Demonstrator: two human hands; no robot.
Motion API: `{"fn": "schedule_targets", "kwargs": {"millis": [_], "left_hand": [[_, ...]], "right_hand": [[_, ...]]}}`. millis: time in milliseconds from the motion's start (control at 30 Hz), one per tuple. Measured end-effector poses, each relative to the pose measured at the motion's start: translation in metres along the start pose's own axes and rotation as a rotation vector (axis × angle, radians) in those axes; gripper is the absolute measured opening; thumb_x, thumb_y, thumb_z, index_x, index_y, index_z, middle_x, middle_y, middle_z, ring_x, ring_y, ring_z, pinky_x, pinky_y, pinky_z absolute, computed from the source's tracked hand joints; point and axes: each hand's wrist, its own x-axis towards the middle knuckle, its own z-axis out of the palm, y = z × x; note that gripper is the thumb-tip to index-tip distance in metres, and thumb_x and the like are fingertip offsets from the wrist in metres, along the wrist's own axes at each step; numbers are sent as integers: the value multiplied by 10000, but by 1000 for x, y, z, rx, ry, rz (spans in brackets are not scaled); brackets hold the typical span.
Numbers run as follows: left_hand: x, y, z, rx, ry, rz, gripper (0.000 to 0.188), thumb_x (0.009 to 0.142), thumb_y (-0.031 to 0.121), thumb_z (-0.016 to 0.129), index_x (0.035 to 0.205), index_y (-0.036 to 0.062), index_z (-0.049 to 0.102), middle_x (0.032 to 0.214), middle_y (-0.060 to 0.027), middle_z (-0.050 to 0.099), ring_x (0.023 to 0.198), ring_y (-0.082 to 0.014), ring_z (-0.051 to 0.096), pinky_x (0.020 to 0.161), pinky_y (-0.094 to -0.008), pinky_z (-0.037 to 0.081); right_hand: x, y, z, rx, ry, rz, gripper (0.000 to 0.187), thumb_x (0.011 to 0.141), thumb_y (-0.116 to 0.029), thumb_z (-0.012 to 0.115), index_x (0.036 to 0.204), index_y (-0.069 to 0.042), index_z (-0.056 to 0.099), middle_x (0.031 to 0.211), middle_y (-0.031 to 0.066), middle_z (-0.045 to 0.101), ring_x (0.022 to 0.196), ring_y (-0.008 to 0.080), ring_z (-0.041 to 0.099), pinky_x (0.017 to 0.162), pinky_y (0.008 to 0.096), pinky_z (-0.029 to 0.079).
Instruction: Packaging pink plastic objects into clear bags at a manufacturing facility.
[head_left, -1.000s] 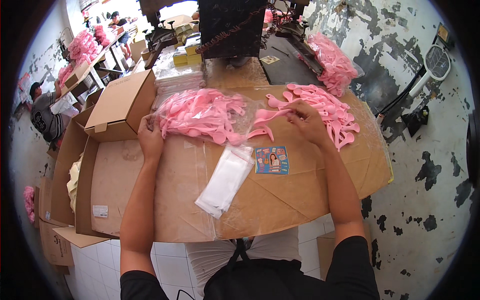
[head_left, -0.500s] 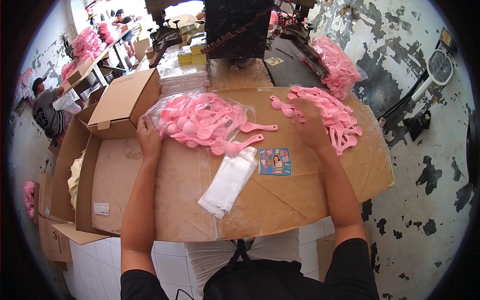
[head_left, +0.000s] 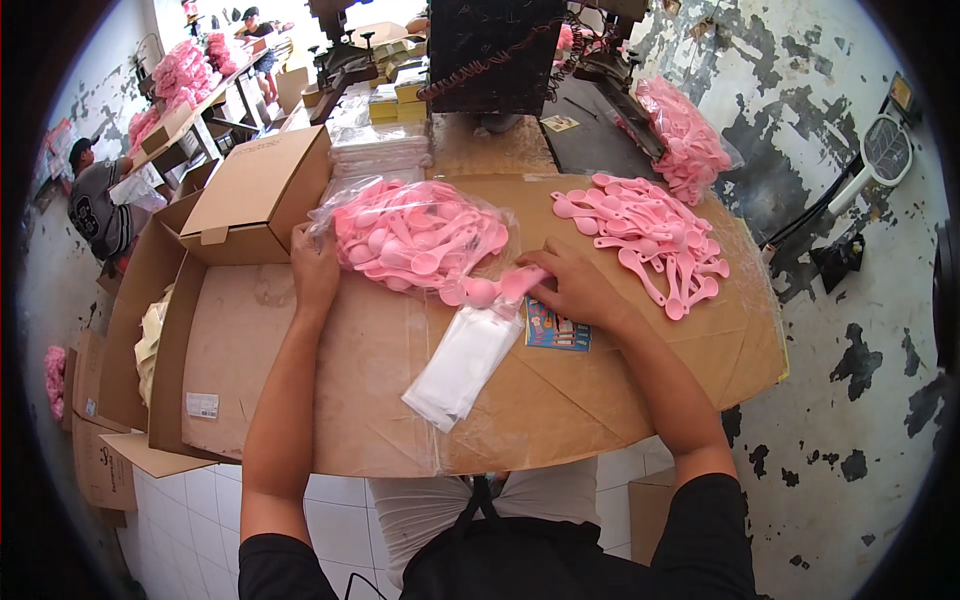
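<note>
A clear plastic bag point(head_left: 420, 235) full of pink measuring spoons lies on the cardboard-covered table. My left hand point(head_left: 316, 265) is closed on the bag's left edge, its fingertips partly hidden by the plastic. At the bag's mouth, my right hand point(head_left: 578, 285) pinches a pink spoon point(head_left: 518, 284); whether it holds more than one is unclear. Just under these spoons sits a stack of flat clear plastic sleeves point(head_left: 465, 365). A blue printed card point(head_left: 555, 334) lies partly beneath my right hand. Farther right spreads a loose pile of pink spoons point(head_left: 655, 225).
An open carton point(head_left: 225, 330) with a smaller brown box point(head_left: 260, 190) on it stands at the left. Dark machinery point(head_left: 495, 60) rises at the back. Another bag of pink spoons point(head_left: 685, 140) rests behind the loose pile. Other people are at the far left.
My right hand has moved left and nearer, from the loose pile to the bag's mouth, and now grips a spoon there. My left hand stays at the bag's left edge.
</note>
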Motion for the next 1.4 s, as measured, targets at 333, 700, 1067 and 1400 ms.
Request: {"fn": "schedule_targets", "kwargs": {"millis": [333, 700, 1067, 1400], "left_hand": [[-3, 4, 4, -171, 51, -88, 424, 1083, 354, 495, 1028, -41, 637, 878, -138, 658, 800, -228, 590, 781, -391, 477], [1, -4, 7, -102, 81, -29, 360, 1066, 306, 534, 1107, -38, 636, 961, -156, 701, 869, -248, 641, 820, -376, 496], [0, -1, 5, -48, 90, -58, 331, 1056, 293, 564, 1106, -17, 668, 878, -75, 663, 790, -160, 589, 755, -322, 485], [0, -4, 7, -109, 87, -48, 319, 1054, 275, 568, 1094, -28, 660, 874, -77, 658, 792, -158, 586, 747, -326, 482]], "right_hand": [[-17, 56, -76, -108, 217, 102, 287, 771, 12, 694, 1057, -10, 682, 1007, 147, 595, 970, 319, 614, 852, 367, 489], [-20, 81, -94, -307, 611, 293, 313, 764, -20, 664, 1075, -15, 699, 1067, 179, 612, 1035, 362, 612, 917, 439, 473], [7, 33, -32, -431, 257, -272, 486, 767, -44, 713, 1246, -64, 632, 1327, 117, 581, 1267, 314, 516, 1078, 446, 396], [0, 43, -36, -367, -63, -176, 359, 817, -32, 637, 1168, -93, 684, 1325, 87, 598, 1319, 280, 504, 1130, 439, 358]]}}
